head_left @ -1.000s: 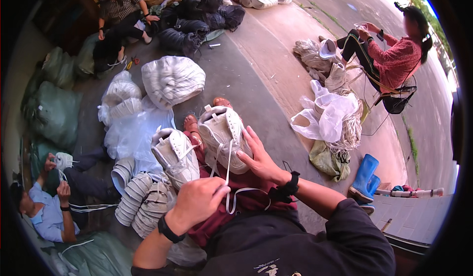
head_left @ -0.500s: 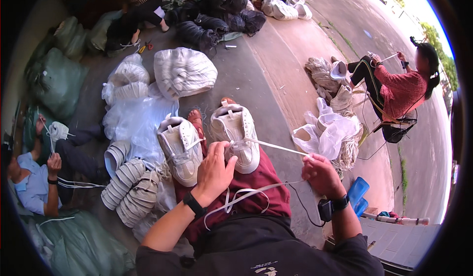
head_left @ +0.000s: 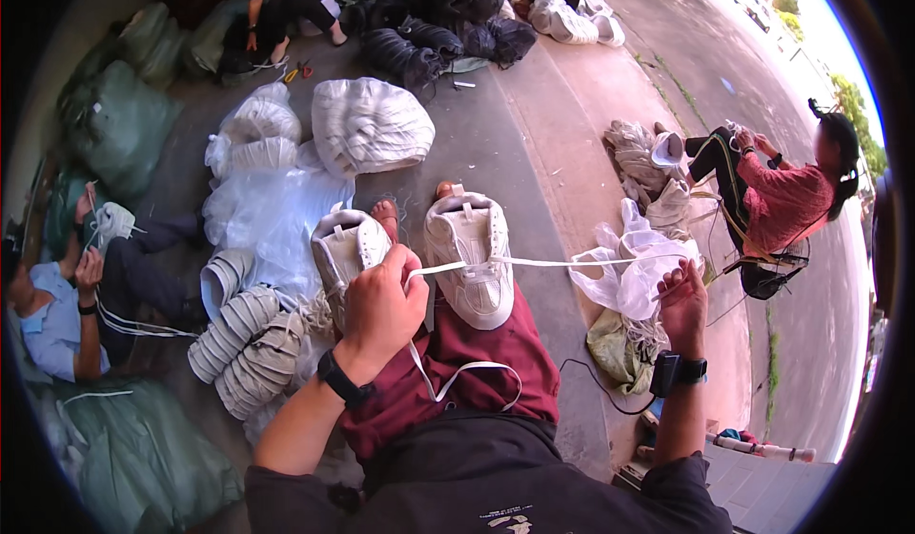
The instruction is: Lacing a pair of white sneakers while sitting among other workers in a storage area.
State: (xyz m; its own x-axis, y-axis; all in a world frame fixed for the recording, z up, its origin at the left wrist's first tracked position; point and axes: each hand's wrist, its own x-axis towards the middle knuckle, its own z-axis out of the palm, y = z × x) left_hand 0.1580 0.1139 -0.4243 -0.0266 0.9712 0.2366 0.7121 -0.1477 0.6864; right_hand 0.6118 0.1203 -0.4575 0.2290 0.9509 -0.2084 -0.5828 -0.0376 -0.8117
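Observation:
Two pale beige-and-white sneakers lie over my maroon-trousered legs, toes toward me. The right sneaker has a flat white shoelace through its lower eyelets, drawn out to both sides. My left hand pinches one part of the lace and covers most of the left sneaker. Out to the right, my right hand is closed around the lace's other end, which is stretched nearly straight. A loose loop of lace hangs over my lap from beneath the left hand.
Stacked shoe uppers and plastic bags are at my left, with a large white bundle ahead. Black bags lie farther off. Seated people work with laces at left and right. White bags lie beyond my right hand.
My right hand has swung outward and up, pulling the lace straighter. My left hand has moved left off the right sneaker, now with lace in its fingers. The view has shifted slightly.

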